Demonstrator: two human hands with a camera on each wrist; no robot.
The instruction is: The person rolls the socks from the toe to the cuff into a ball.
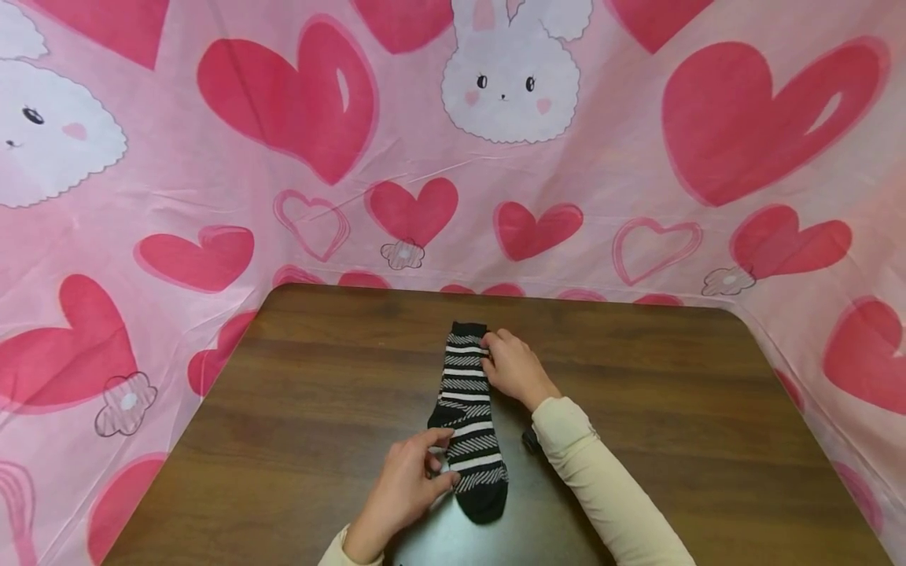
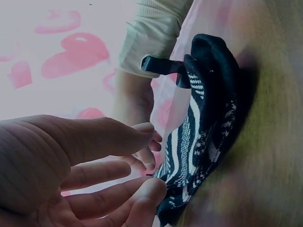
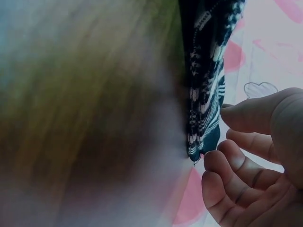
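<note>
A black sock [image 1: 470, 424] with white and grey stripes lies flat on the wooden table, cuff at the far end, toe toward me. In the left wrist view the sock [image 2: 189, 127] shows more than one layer at its toe. My left hand [image 1: 410, 479] is at the left side of its foot, thumb and fingers spread apart, fingertips right at the edge. Up by the cuff, my right hand [image 1: 519, 367] has its fingertips at the sock's right edge. From the right wrist, loosely bent fingers [image 3: 227, 165] show beside the sock, with a gap to the thumb.
The brown wooden table [image 1: 318, 377] extends to both sides of the sock. Behind and around it hangs a pink cloth [image 1: 602, 173] with hearts and rabbits. A dark strap [image 2: 163, 65] is on the right wrist, over the cream sleeve.
</note>
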